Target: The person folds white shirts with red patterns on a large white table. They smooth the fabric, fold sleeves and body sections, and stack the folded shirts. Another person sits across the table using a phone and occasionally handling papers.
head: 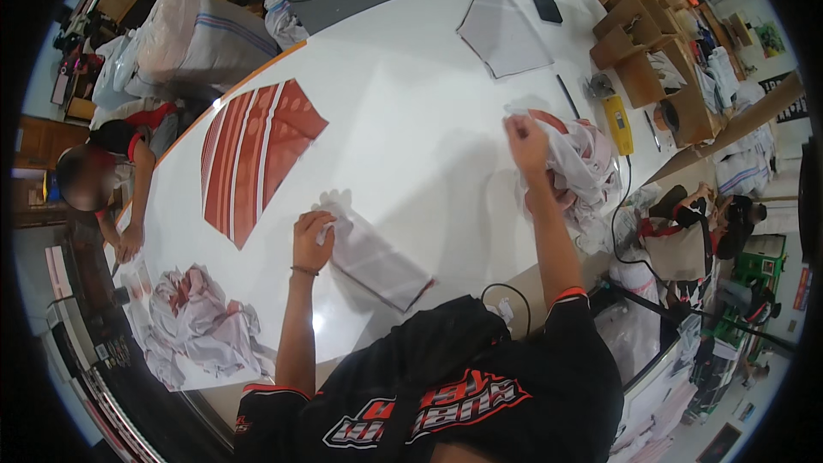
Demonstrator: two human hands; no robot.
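My left hand (314, 239) grips the upper left end of a folded pale fabric piece (379, 260) lying near the table's front edge. My right hand (527, 141) has its fingers curled at the left side of a crumpled heap of white and red fabric (575, 164); whether it grips the cloth I cannot tell. A red fabric panel with white stripes (251, 161) lies flat at the left. Farther off lies a flat pale fabric panel (505, 32), its face light and its edges dark.
Around the white table (398, 77) are a black smartphone (544, 2), a yellow corded power tool (618, 123), cardboard boxes (643, 32) at the right, another crumpled fabric heap (199, 328) at the lower left, and a co-worker's hands (130, 241) at the left edge.
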